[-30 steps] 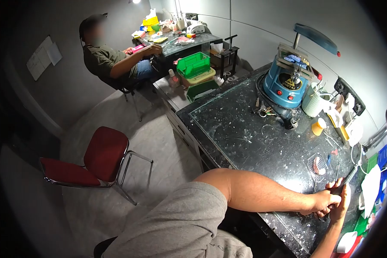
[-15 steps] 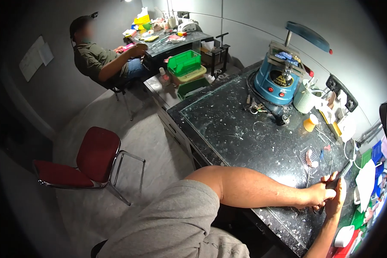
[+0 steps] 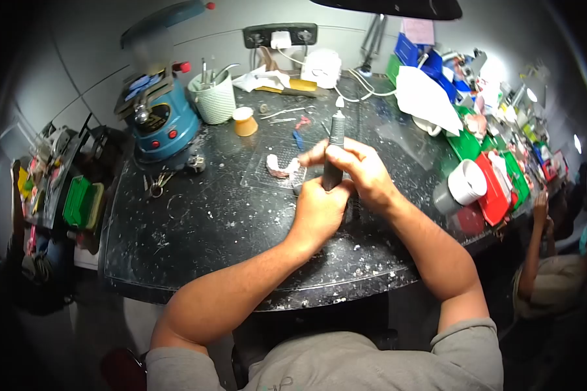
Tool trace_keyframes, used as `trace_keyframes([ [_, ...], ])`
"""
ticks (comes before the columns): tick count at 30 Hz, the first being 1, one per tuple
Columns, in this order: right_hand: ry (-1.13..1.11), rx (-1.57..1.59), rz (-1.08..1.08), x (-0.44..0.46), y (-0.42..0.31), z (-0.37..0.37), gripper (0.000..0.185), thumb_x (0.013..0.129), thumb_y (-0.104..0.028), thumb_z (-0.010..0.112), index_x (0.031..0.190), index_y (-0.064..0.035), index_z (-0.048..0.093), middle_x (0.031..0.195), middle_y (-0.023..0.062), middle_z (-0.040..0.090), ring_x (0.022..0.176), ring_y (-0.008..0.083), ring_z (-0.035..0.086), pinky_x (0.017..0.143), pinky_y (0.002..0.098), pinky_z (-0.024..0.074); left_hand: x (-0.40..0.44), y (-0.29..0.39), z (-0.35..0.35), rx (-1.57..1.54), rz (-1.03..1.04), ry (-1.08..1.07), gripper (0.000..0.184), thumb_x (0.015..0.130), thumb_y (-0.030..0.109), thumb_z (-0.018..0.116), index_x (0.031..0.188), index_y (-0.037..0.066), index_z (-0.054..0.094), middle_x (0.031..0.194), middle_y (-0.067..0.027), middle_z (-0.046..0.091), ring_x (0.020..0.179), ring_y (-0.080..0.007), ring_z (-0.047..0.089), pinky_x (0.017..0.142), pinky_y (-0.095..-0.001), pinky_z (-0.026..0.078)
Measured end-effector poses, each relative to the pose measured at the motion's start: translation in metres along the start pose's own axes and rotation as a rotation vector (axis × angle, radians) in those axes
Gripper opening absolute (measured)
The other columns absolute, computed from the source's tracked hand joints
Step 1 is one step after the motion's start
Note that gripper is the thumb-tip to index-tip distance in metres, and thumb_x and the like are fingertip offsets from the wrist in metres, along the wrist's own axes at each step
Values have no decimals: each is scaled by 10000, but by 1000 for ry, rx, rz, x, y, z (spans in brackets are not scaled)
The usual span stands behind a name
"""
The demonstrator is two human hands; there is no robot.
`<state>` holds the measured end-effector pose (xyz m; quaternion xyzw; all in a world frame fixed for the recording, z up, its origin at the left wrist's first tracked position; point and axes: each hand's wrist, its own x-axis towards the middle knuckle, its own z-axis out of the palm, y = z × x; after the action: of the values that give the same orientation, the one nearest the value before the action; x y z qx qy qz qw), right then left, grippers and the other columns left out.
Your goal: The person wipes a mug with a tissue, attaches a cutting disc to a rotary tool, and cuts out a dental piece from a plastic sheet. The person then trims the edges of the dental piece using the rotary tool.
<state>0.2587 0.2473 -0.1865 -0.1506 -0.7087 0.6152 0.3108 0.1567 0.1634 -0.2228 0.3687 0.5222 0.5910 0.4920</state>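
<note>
A black handpiece (image 3: 334, 156) with a ribbed upper part and a pale tip points away from me above the dark worktop (image 3: 209, 241). My left hand (image 3: 321, 207) is closed around its lower end. Higher up, the fingers of my right hand (image 3: 362, 166) wrap the same handpiece. Just left of my hands, a pink and white dental piece (image 3: 280, 167) lies on a clear gridded sheet. A blue strip (image 3: 298, 139) and a small red piece (image 3: 302, 122) are beyond it.
Back left stand a blue machine (image 3: 160, 120), a pale green cup (image 3: 214, 98) and a yellow cup (image 3: 244, 122). At right are a white cup (image 3: 466, 182), a red tray (image 3: 495, 190) and green bins. A co-worker's arm (image 3: 534, 247) shows at far right.
The view has swung right and now faces the bench squarely; the red chair is mostly out of view. Both hands remain on the handpiece, now seen from behind it.
</note>
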Motion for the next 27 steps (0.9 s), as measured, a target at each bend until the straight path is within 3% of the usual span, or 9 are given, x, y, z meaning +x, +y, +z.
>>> trace_keyframes([
  [1, 21, 91, -84, 2, 1, -5, 390, 1006, -295, 538, 1157, 50, 638, 1146, 160, 697, 1117, 241, 641, 1052, 390, 452, -3, 1, 1, 119, 24, 23, 268, 882, 202, 640, 756, -34, 625, 599, -53, 590, 575, -128, 558, 562, -334, 444],
  [4, 87, 219, -262, 9, -3, -25, 348, 1034, -229, 500, 1186, 59, 624, 1180, 182, 682, 1155, 271, 635, 1076, 421, 439, -8, 5, 5, 336, 99, -14, 260, 870, 201, 642, 747, -26, 608, 586, -96, 591, 537, -178, 571, 546, -375, 456],
  [12, 424, 513, -204, 18, 13, -74, 291, 1060, -267, 480, 1073, -23, 637, 1013, 138, 723, 983, 233, 692, 940, 364, 520, -32, 3, 15, 396, 235, -159, 165, 871, 156, 669, 904, -6, 669, 643, -40, 622, 556, -109, 545, 534, -309, 449],
  [13, 469, 439, -170, 17, 14, -83, 326, 1055, -288, 498, 1074, -7, 661, 993, 131, 733, 961, 217, 699, 923, 347, 524, -43, 14, 18, 425, 167, -255, 153, 844, 117, 664, 964, 22, 678, 677, -69, 668, 565, -136, 602, 552, -322, 478],
  [16, 325, -387, -138, 19, 32, -103, 389, 1031, -322, 560, 1132, 29, 697, 992, 113, 750, 928, 201, 700, 920, 311, 512, -57, -1, 21, 638, 555, -451, 184, 786, 99, 688, 953, 70, 615, 750, -123, 700, 652, -304, 690, 577, -400, 520],
  [19, 381, -1047, 35, 14, 55, -88, 486, 930, -335, 679, 1270, 9, 639, 1205, 175, 673, 1138, 265, 620, 1011, 344, 463, -57, -9, 26, 804, 992, -512, 185, 768, 170, 724, 836, 94, 570, 642, -70, 610, 608, -278, 675, 563, -404, 543],
  [23, 364, -1120, -80, 11, 37, -57, 426, 893, -308, 712, 1212, -32, 662, 1181, 168, 655, 1099, 270, 614, 976, 379, 478, -58, -9, 25, 839, 1065, -488, 176, 798, 191, 709, 805, 94, 562, 616, -55, 585, 572, -245, 662, 524, -380, 536],
  [25, 189, -778, 16, 8, 18, -28, 283, 905, -298, 710, 986, -27, 703, 899, 124, 712, 798, 246, 685, 771, 367, 548, -54, -5, 21, 822, 1141, -437, 174, 807, 193, 703, 793, 93, 560, 613, -53, 583, 561, -237, 655, 505, -379, 524],
  [27, -133, -891, 254, 5, -7, 7, 343, 896, -377, 714, 904, -34, 710, 796, 132, 713, 734, 283, 695, 744, 395, 553, -54, -6, 22, 777, 1210, -408, 193, 847, 195, 689, 755, 98, 549, 593, -45, 565, 529, -226, 628, 486, -369, 500],
])
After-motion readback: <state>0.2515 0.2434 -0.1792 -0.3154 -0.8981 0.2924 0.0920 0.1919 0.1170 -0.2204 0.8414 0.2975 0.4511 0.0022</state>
